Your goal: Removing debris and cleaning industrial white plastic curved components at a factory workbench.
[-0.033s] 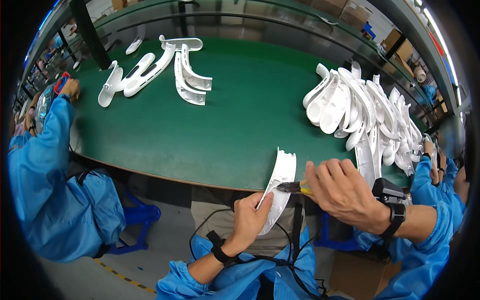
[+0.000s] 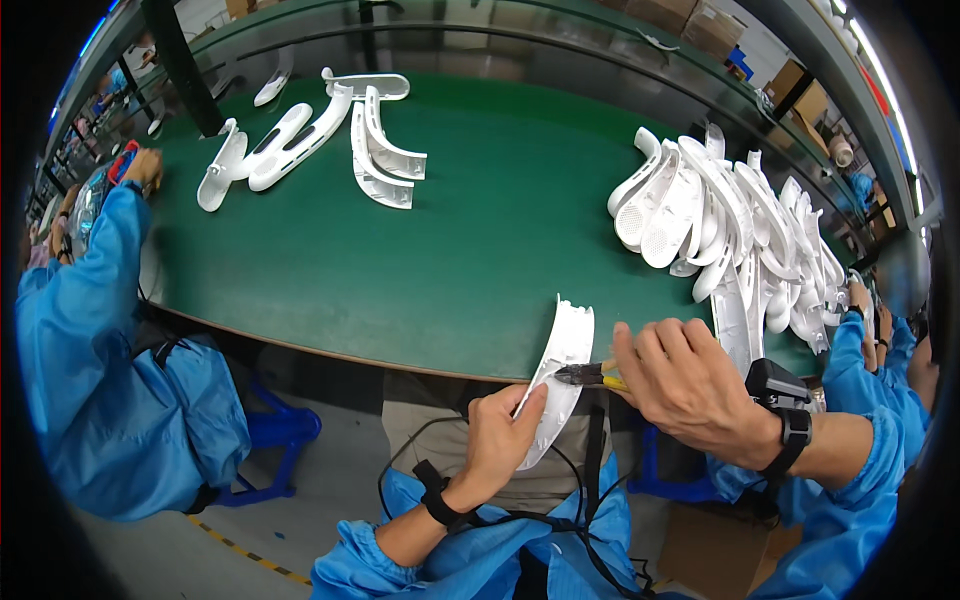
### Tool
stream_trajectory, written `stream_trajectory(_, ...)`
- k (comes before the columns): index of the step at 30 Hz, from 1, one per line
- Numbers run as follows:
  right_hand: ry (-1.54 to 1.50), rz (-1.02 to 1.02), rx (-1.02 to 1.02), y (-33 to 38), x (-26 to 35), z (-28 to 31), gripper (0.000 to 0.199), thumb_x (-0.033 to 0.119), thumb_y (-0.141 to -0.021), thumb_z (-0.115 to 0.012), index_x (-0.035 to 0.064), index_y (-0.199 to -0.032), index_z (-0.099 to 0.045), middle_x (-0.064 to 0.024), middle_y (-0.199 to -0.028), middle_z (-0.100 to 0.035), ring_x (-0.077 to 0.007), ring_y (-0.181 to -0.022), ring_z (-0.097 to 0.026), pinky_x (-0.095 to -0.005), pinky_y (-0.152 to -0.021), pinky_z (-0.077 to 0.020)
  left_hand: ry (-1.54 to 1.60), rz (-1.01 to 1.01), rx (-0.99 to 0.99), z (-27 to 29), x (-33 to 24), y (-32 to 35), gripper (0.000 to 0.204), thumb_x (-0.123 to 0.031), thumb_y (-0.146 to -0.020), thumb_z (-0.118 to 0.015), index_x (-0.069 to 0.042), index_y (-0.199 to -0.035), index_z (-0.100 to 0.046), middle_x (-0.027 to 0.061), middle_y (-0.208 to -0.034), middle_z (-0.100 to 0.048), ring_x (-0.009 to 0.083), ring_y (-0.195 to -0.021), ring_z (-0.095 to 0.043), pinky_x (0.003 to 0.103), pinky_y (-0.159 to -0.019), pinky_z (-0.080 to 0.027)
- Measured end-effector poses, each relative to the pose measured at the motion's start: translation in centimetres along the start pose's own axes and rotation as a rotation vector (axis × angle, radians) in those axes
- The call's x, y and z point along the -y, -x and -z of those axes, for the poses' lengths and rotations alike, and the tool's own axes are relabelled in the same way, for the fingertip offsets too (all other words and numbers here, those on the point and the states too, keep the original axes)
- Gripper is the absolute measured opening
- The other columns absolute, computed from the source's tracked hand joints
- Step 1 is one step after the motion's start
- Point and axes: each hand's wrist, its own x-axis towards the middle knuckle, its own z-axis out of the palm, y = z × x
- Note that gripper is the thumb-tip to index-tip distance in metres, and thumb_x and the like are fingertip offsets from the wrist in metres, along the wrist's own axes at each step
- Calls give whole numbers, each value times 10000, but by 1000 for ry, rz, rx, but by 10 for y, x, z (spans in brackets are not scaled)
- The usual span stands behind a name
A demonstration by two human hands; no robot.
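My left hand (image 2: 503, 432) is closed on the lower part of a curved white plastic shell (image 2: 568, 335), held tilted over the table's front edge with its hollow, ribbed side showing. Wrapped round the yellow handles of a pair of cutting pliers (image 2: 590, 375) is my right hand (image 2: 690, 385). The dark jaws of the pliers touch the inside of the shell near its middle. Whether the jaws are closed on a bit of plastic is too small to tell.
A large heap of similar white shells (image 2: 735, 225) lies on the right of the green table (image 2: 470, 250). Several more shells (image 2: 300, 150) lie at the far left. Co-workers in blue sit on both sides; one co-worker's hand (image 2: 145, 170) is at the left edge. A cable hangs below my hands.
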Motion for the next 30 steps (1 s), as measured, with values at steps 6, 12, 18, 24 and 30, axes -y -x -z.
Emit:
stream_trajectory(6, 12, 2, -11, 0, 3, 1, 337, 152, -851, -566, -31, -1126, -638, -83, -821, -552, -202, -761, -519, -317, -653, -364, 2, -17, 22, 1, 2, -1, 278, -179, -948, -613, 76, -860, -680, -30, -575, -539, 11, -588, -428, 248, -469, -341)
stream_trajectory(12, 61, 1, -2, -2, 7, 7, 358, 148, -850, -551, -35, -1146, -634, -92, -841, -553, -211, -773, -518, -324, -669, -372, -7, 7, 42, 2, -1, 0, 278, -181, -950, -611, 76, -877, -687, -24, -582, -555, 13, -587, -436, 247, -471, -345)
stream_trajectory(18, 12, -21, 9, 0, 8, 9, 367, 149, -854, -540, -36, -1156, -634, -95, -846, -551, -216, -780, -518, -327, -681, -379, 9, 7, 47, 3, 2, -1, 286, -186, -953, -609, 78, -880, -693, -22, -604, -578, 13, -592, -452, 243, -475, -349)
stream_trajectory(24, 55, 3, -24, -5, 7, 7, 363, 149, -845, -549, -44, -1139, -638, -91, -832, -547, -211, -769, -514, -325, -674, -379, 10, 14, 47, 3, 1, -2, 284, -182, -951, -610, 80, -879, -693, -21, -612, -587, 12, -596, -459, 239, -476, -352)
stream_trajectory(30, 41, -1, 8, -6, 9, 9, 347, 145, -836, -556, -43, -1113, -645, -84, -796, -543, -199, -724, -511, -319, -625, -364, 5, 18, 52, 3, 0, -2, 281, -177, -950, -608, 81, -876, -691, -23, -601, -576, 12, -592, -452, 243, -472, -346)
